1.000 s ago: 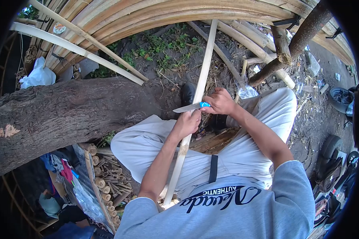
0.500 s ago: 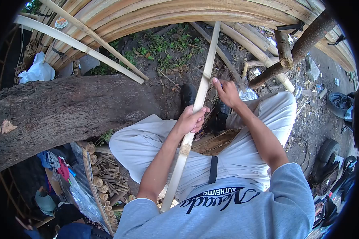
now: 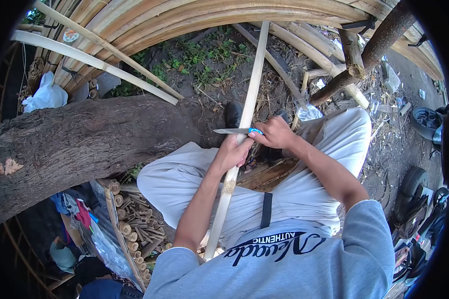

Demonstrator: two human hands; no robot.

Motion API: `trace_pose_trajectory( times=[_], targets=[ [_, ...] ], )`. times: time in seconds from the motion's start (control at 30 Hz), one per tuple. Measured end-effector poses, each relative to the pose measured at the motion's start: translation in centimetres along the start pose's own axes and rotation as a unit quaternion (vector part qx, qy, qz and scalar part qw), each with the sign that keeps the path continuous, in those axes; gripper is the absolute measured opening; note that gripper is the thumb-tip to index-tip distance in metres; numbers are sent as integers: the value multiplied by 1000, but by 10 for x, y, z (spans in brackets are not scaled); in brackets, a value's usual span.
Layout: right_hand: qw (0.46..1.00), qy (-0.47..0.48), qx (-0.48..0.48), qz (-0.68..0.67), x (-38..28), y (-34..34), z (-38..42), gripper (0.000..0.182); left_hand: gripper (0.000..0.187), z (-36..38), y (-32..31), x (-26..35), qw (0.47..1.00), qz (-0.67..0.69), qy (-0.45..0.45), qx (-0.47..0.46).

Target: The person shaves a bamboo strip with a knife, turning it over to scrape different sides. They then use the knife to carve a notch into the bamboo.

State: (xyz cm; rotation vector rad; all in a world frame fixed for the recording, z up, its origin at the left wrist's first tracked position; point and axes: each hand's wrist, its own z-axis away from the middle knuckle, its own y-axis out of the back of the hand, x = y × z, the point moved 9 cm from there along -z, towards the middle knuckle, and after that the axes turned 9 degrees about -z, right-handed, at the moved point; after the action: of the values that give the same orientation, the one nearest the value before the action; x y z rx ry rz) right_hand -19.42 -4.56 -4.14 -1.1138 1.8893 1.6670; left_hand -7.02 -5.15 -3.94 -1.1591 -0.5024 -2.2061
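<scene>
One printed grey T-shirt (image 3: pixel 284 269) nearest, then pale trousers (image 3: pixel 294 194), knees spread toward 8 and 3 o'clock, counting from the hands. Over the left thigh and beyond, one long, narrow bamboo strip (image 3: pixel 253 89), slanting from between 6 and 7 o'clock to just past 12. Left hand (image 3: pixel 230 153) wrapped around it beyond a node (image 3: pixel 229 185), thumb very near the knife. Right hand (image 3: pixel 275 132) closed on the blue handle (image 3: pixel 255 131) of a knife, with the blade (image 3: pixel 229 131) crossing the bamboo strip, tip toward 9 o'clock; sharp edge's facing too small to tell.

Probably light for its length, springy across the flat faces, stiffer edge to edge; likely smooth, with thin edges apt to splinter or nick skin. Best gripped by the flat faces near the working spot, fingers clear of the blade, the long ends supported against whip. For the knife, a firm hold on the handle alone.

Farther out, black boots (image 3: pixel 233 115) around 12 o'clock, a thick tree trunk (image 3: pixel 85 144) at 9, stacked bamboo pieces (image 3: pixel 134 226) near 8, weeds (image 3: pixel 204 65) at 11, a forked branch (image 3: pixel 381 45) at 2. Farthest, long bamboo slats (image 3: pixel 209 20), arching across 12.
</scene>
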Motion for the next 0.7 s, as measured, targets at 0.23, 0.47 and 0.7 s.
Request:
trace_pose_trajectory(
  times=[0.23, 0.47, 0.7],
  targets=[
    [983, 162, 48, 67, 11, 0, -3, 50, 19, -2, -2, 1, 1000, -26, -12, 12],
    [924, -312, 159, 154, 142, 51, 4, 64, 16, 5, -11, -16, 998, 39, 42, 5],
    [968, -227, 103, -42, 69, 22, -9, 58, 21, -18, 8, -24, 997, -38, -5, 60]
  ],
)
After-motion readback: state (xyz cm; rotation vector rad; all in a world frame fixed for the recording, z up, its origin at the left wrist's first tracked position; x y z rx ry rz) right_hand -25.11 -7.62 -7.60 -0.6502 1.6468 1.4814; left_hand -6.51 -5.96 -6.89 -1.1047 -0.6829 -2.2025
